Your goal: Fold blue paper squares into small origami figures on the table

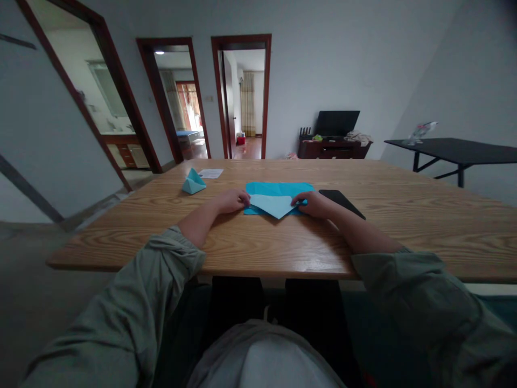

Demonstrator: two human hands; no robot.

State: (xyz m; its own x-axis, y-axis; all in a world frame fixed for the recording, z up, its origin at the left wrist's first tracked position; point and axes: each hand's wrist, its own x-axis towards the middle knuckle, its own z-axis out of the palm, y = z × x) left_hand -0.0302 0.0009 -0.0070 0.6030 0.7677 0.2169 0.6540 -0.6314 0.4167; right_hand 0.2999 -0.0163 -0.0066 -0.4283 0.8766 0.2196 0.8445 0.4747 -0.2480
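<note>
A pale blue sheet of folding paper (272, 204) spans the space between my hands, its pointed corner toward me. My left hand (234, 201) pinches its left edge. At the right edge my right hand (313, 205) has thumb and fingers closed on the same paper. Beneath and behind it lies brighter blue paper (278, 188) flat on the table; whether it is one sheet or several, I cannot tell. A folded blue paper shape with a peaked top (194, 182) stands farther left, apart from my hands.
The wooden table (250, 248) reaches across in front of me. A dark flat object (341, 202) lies beside my right hand, and a printed white sheet (210, 173) lies behind the folded shape. Farther off stand a black table (464, 150) and a monitor (337, 124) on a cabinet.
</note>
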